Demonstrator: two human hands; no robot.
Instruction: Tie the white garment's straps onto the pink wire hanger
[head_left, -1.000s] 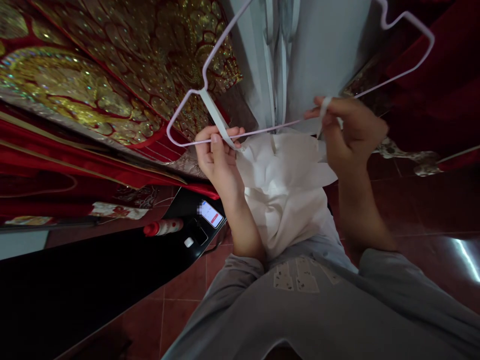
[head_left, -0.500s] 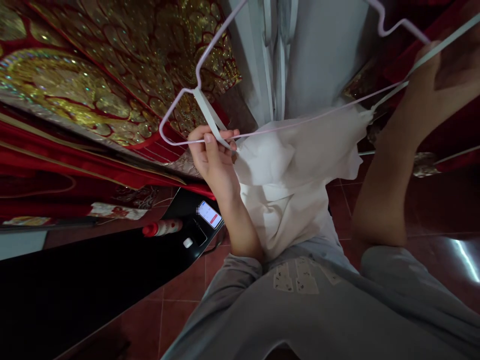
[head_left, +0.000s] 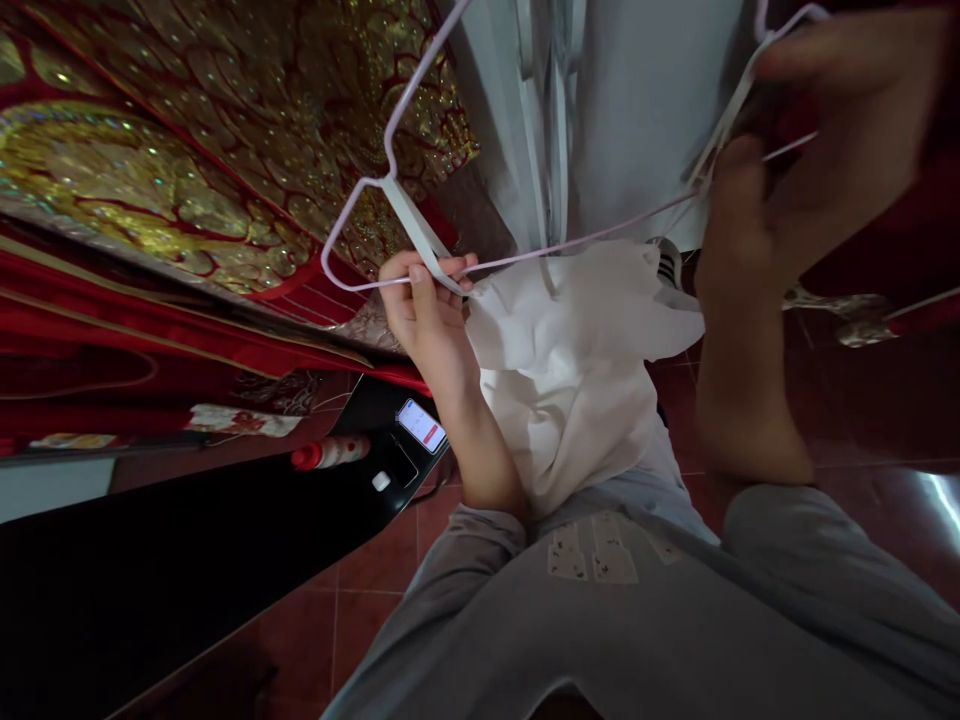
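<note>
My left hand is closed round the bottom bar of a pale pink hanger, with a white strap pinched in the fingers. That strap loops over the hanger's left notch. A white garment hangs below the bar, in front of my body. On the right, my right hand is at the hanger's other end, blurred. A second strap runs up to the right notch beside its fingers; what those fingers grip is hard to make out.
Red and gold sequined garments hang at the left. A black table at lower left bears a lit phone, a red-capped bottle and a small white case. More red cloth hangs at the right.
My right hand has moved left and the right strap now sits at the hanger's notch. The garment's right side has sunk and shifted left. My left hand keeps its hold.
</note>
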